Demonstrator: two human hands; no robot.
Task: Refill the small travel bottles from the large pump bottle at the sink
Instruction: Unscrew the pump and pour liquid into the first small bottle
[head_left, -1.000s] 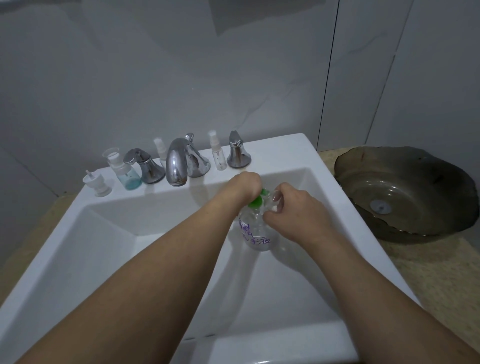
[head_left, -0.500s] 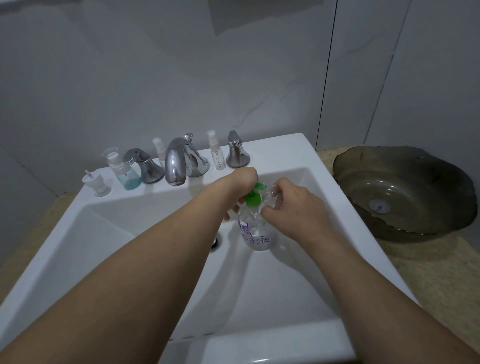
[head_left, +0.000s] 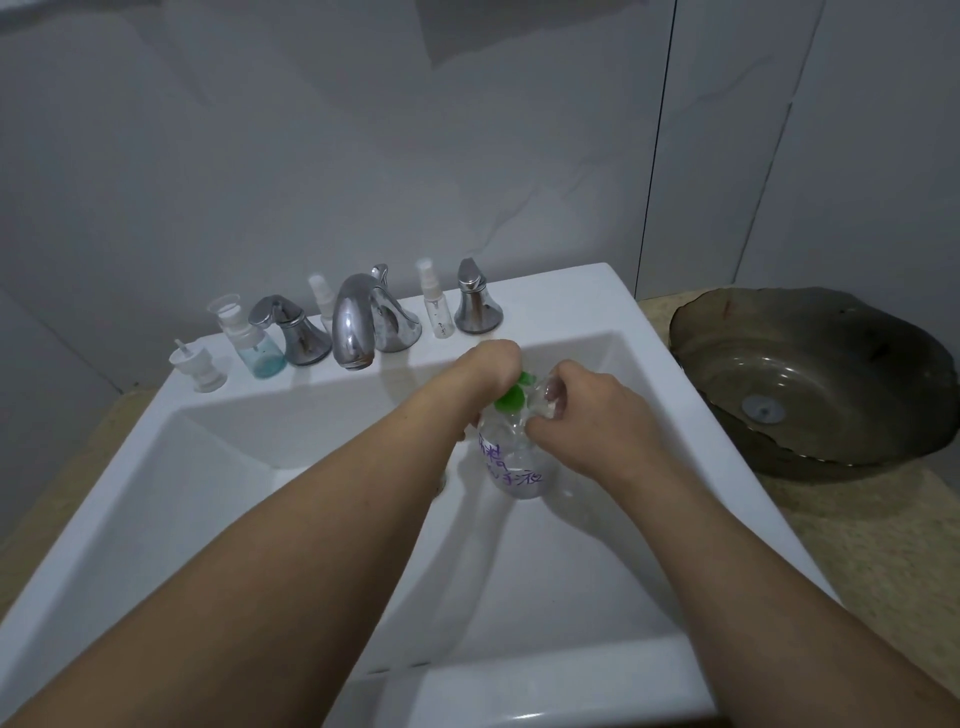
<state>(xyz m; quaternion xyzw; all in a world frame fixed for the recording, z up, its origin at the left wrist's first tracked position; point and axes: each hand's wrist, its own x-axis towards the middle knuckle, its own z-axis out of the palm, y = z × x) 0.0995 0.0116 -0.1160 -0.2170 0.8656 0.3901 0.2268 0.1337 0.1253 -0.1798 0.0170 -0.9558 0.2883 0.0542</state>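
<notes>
The large clear pump bottle (head_left: 511, 467), marked with purple writing, stands in the white sink (head_left: 218, 499) right of the drain. My left hand (head_left: 488, 369) curls over its green pump head (head_left: 511, 397). My right hand (head_left: 587, 415) pinches a small clear travel bottle (head_left: 545, 400) right beside the pump head; most of it is hidden by my fingers. On the back ledge stand a small bottle with blue liquid (head_left: 257, 348) and two small clear spray bottles (head_left: 435, 306), one spray bottle (head_left: 319, 296) partly behind the faucet.
A chrome faucet (head_left: 358, 322) with a left handle (head_left: 291, 332) and a right handle (head_left: 475, 306) sits on the ledge. A loose white pump cap (head_left: 200, 369) stands at the far left. A dark glass basin (head_left: 810, 374) rests on the beige counter to the right.
My left hand has shifted slightly on the green pump head. The bottle and my right hand stay in nearly the same place.
</notes>
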